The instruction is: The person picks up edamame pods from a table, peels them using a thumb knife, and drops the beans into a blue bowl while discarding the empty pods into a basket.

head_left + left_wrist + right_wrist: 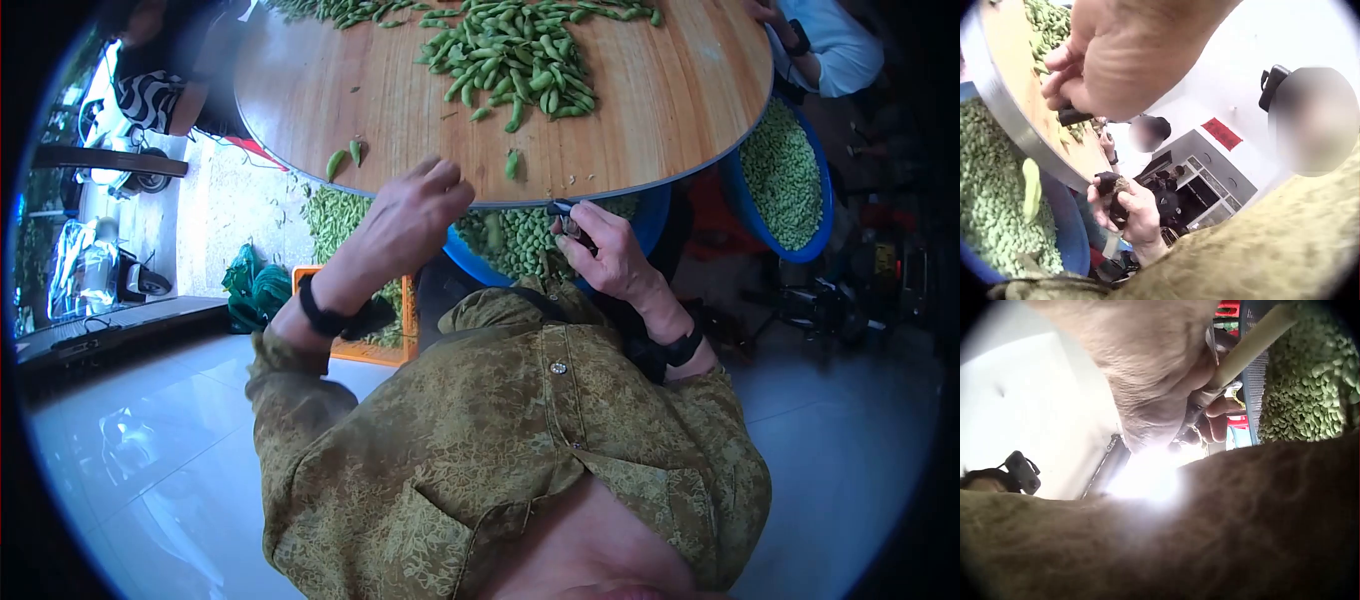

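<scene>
In the head view my left hand [415, 215] is over the table's near edge, fingers curled, no pod visible in them. A black piece [1075, 117] shows at its thumb side in the left wrist view. My right hand [610, 255] is just below the edge, over the basin, its fingers curled round a small dark thing [1109, 181] with brown bits; cannot tell what it is. A blurred green bean pod [1032, 190] appears over the shelled beans, apart from both hands. One pod [513, 165] lies near the table edge between my hands, two more pods [337, 164] further left.
A heap of pods [515, 60] covers the middle of the wooden table [330, 90]. Below the edge, a blue basin [655, 215] holds shelled beans. Another blue basin [822, 215] stands at right, an orange crate [408, 320] at left. Other people [835, 50] sit around the table.
</scene>
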Demonstrator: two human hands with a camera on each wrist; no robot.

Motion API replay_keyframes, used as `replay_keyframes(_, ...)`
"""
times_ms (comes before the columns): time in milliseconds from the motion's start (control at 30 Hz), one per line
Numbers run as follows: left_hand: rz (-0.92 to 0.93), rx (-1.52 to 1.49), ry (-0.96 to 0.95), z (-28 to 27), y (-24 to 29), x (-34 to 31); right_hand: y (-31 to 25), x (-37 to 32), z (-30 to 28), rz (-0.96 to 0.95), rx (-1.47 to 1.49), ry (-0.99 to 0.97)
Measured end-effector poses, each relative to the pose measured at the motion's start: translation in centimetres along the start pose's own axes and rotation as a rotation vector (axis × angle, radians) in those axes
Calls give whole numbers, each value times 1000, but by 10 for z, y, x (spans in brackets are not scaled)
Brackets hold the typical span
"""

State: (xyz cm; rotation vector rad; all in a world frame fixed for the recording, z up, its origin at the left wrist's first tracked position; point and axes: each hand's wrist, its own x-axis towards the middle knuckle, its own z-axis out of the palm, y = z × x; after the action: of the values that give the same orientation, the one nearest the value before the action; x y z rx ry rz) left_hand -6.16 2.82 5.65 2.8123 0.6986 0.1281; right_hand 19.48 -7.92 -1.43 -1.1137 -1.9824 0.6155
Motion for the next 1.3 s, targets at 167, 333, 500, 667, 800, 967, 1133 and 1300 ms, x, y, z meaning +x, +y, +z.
replay_keyframes(167,226,1,294,38,-19,47,-2,-8,-6,224,135,93)
replay_keyframes(333,176,-180,264,47,-23,56,-4,-14,-6,392,343,94)
replay_keyframes(500,-107,-649,304,52,1,43,-11,-7,3,561,797,174)
replay_keyframes(667,-562,-1520,172,55,34,46,-14,5,11,494,886,181)
replay_keyframes(800,-464,-1659,218,66,41,46,-12,5,14,499,865,203)
replay_keyframes(967,-512,-1628,274,72,43,47,-13,2,14,518,897,144)
replay_keyframes(1133,-499,-1599,231,74,42,45,-13,3,13,580,1033,168)
replay_keyframes(1300,-319,-1248,448,88,46,43,-11,2,12,559,1008,150)
